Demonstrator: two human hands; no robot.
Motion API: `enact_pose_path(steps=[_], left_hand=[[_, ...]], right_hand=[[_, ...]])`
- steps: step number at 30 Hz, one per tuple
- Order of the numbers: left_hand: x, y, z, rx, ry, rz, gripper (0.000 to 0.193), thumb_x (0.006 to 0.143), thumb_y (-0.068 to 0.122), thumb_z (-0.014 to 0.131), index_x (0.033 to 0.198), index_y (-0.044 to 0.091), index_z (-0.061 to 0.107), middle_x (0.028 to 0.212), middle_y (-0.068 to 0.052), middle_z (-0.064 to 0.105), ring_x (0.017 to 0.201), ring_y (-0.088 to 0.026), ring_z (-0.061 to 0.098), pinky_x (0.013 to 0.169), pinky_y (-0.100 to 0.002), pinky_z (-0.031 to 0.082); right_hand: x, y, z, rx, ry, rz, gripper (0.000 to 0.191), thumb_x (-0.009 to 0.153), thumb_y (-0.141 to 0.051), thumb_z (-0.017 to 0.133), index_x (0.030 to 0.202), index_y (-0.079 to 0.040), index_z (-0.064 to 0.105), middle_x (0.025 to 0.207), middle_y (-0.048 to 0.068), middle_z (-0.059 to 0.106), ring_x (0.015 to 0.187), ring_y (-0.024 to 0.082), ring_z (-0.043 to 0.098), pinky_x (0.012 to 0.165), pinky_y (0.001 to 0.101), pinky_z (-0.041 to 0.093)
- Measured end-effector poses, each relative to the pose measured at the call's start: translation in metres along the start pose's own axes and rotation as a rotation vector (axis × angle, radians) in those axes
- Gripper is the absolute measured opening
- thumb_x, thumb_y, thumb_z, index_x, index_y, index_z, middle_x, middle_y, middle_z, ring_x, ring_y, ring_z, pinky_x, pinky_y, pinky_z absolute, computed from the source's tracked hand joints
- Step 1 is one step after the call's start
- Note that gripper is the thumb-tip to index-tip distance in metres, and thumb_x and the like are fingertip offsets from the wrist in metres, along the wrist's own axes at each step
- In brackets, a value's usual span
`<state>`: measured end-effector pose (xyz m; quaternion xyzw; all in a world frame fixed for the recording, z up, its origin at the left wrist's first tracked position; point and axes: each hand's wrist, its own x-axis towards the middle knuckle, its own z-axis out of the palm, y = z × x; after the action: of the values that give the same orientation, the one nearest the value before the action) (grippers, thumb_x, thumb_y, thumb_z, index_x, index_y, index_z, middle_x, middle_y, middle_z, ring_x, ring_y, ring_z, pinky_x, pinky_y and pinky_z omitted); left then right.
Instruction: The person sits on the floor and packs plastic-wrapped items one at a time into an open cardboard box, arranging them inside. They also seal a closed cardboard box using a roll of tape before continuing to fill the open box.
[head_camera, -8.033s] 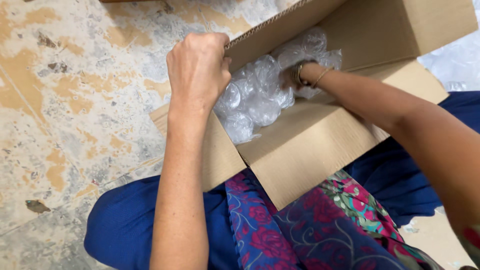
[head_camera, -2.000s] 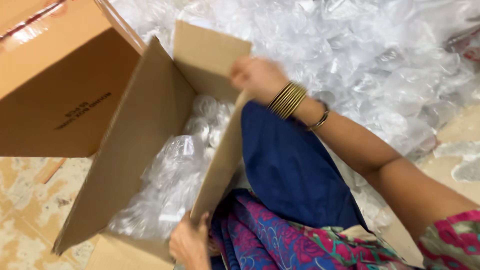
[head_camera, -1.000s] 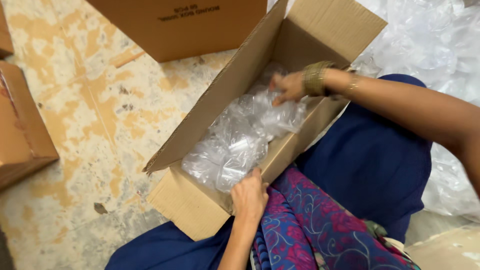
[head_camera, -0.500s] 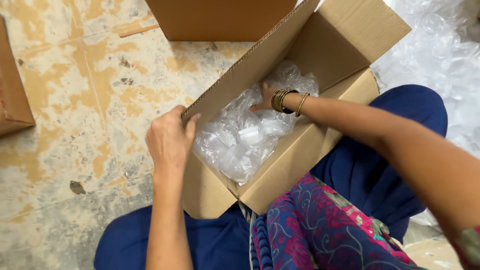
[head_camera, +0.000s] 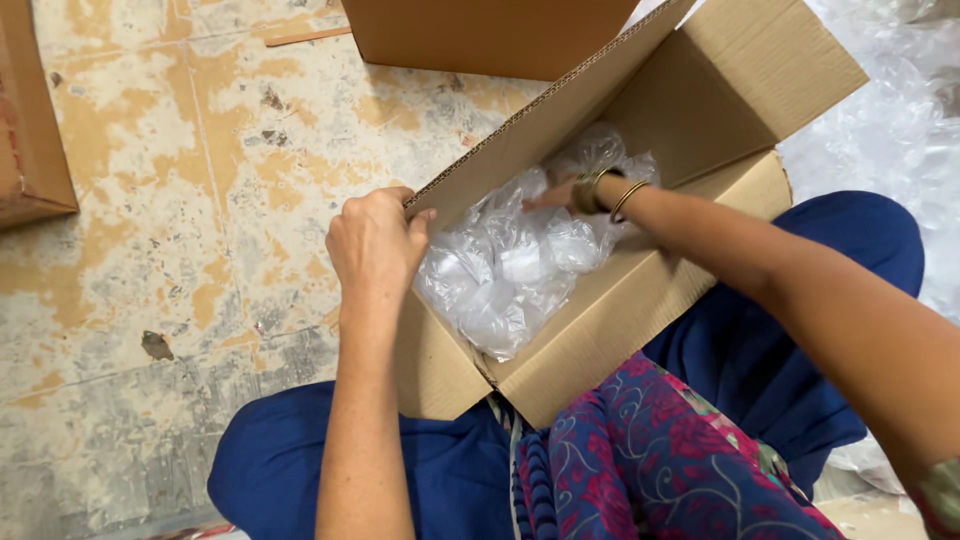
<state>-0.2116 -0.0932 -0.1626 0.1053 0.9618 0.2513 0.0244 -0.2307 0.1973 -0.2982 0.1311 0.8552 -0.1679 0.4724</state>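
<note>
An open cardboard box (head_camera: 640, 300) rests tilted on my lap, filled with clear bubble wrap (head_camera: 510, 270). My left hand (head_camera: 372, 245) grips the edge of the box's left flap (head_camera: 540, 130), fingers curled over the cardboard rim. My right hand (head_camera: 550, 193) reaches deep into the box, pressed into the bubble wrap; its fingers are mostly buried in the plastic, and gold bangles (head_camera: 600, 192) show at the wrist. Whether it grasps the wrap is hidden.
Another cardboard box (head_camera: 480, 35) stands on the stained floor beyond mine, and a third box (head_camera: 35, 120) lies at the left edge. A heap of loose bubble wrap (head_camera: 900, 130) lies at the right. My blue-clothed legs (head_camera: 780, 330) flank the box.
Over the last second my left hand moved from the box's near corner up to the left flap edge and gripped it. My right hand stays pushed into the bubble wrap.
</note>
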Motion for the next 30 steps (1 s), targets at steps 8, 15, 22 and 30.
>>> enact_pose_path(steps=[8, 15, 22, 30], left_hand=[[-0.001, 0.001, -0.001, -0.011, -0.010, 0.001, 0.021, 0.081, 0.027, 0.083, 0.098, 0.015, 0.081, 0.080, -0.021, 0.074, 0.076, -0.041, 0.072, 0.071, -0.049, 0.056], [0.004, 0.003, 0.005, 0.024, 0.021, -0.036, 0.025, 0.079, 0.026, 0.084, 0.101, 0.014, 0.081, 0.082, -0.022, 0.073, 0.078, -0.042, 0.072, 0.071, -0.049, 0.056], [0.004, 0.003, 0.004, 0.016, 0.046, -0.030, 0.026, 0.076, 0.025, 0.085, 0.100, 0.013, 0.081, 0.084, -0.022, 0.074, 0.078, -0.042, 0.072, 0.071, -0.049, 0.057], [0.007, 0.003, 0.003, 0.035, 0.010, -0.033, 0.023, 0.079, 0.026, 0.085, 0.098, 0.013, 0.081, 0.083, -0.022, 0.074, 0.079, -0.042, 0.072, 0.071, -0.049, 0.056]], right_hand=[[0.023, 0.005, 0.002, 0.487, 0.059, -0.028, 0.068, 0.095, -0.057, 0.064, 0.130, 0.002, 0.066, 0.118, 0.032, 0.067, 0.086, 0.028, 0.059, 0.073, 0.0458, 0.049], [0.014, -0.007, 0.003, 0.037, 0.110, 0.021, 0.054, 0.104, -0.048, 0.054, 0.124, 0.000, 0.066, 0.120, 0.022, 0.067, 0.100, 0.029, 0.063, 0.087, 0.0430, 0.049], [-0.019, -0.019, 0.016, -0.610, 0.521, -0.374, 0.041, 0.090, -0.011, 0.064, 0.131, -0.007, 0.063, 0.142, 0.021, 0.056, 0.119, 0.035, 0.064, 0.090, 0.0424, 0.058], [-0.034, -0.016, 0.024, -0.836, 0.251, -0.989, 0.094, 0.061, -0.037, 0.092, 0.142, -0.019, 0.049, 0.147, 0.014, 0.045, 0.134, 0.033, 0.047, 0.106, 0.0500, 0.045]])
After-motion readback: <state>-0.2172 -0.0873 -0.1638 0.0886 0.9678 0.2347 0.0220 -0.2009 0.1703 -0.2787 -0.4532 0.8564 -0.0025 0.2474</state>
